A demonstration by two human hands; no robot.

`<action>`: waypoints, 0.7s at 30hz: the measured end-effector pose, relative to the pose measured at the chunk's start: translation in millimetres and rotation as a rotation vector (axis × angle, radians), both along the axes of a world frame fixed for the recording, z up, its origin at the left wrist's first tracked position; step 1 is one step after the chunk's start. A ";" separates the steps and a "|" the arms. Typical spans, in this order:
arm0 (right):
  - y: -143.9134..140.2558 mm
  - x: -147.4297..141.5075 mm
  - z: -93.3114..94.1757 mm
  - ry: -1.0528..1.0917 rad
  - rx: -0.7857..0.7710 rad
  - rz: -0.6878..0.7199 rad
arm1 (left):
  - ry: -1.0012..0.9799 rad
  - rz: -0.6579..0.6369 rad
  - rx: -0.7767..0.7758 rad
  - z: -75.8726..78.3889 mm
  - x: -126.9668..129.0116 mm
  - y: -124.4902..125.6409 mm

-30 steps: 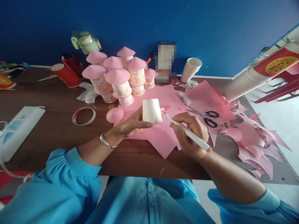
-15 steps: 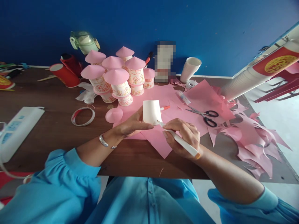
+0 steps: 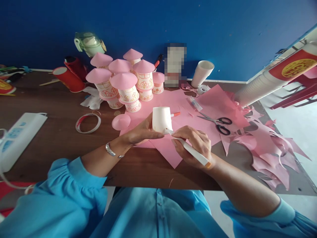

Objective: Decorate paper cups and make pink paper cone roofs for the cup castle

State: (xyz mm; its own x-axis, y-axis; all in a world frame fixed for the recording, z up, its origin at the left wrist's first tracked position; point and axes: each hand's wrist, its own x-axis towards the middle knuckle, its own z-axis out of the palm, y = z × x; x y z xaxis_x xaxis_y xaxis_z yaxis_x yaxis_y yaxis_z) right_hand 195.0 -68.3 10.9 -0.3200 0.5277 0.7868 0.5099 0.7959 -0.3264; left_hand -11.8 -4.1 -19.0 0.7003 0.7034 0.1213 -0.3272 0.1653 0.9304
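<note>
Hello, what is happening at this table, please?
A person in a blue shirt decorates a white paper cup. The left hand holds the cup upside down over pink paper sheets, and the right hand holds a white marker with its tip at the cup's lower edge. Behind stands a cluster of finished cup houses with pink cone roofs. Black-handled scissors lie to the right, beside pink paper scraps.

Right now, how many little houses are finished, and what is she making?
Done: a cluster of decorated cup houses with pink roofs. In hand: the left hand holds a plain white cup; the right hand touches a marker to it. Left: its drawings and the loose pink cone.
</note>
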 end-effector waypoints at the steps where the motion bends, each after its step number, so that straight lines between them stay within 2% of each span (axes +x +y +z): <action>1: -0.1 -0.1 -0.1 -0.002 -0.001 -0.001 | -0.003 0.002 0.003 -0.7 0.0 0.1; 21: -0.6 -0.5 1.1 -0.019 -0.019 -0.005 | 0.004 0.016 0.018 0.3 0.4 -1.3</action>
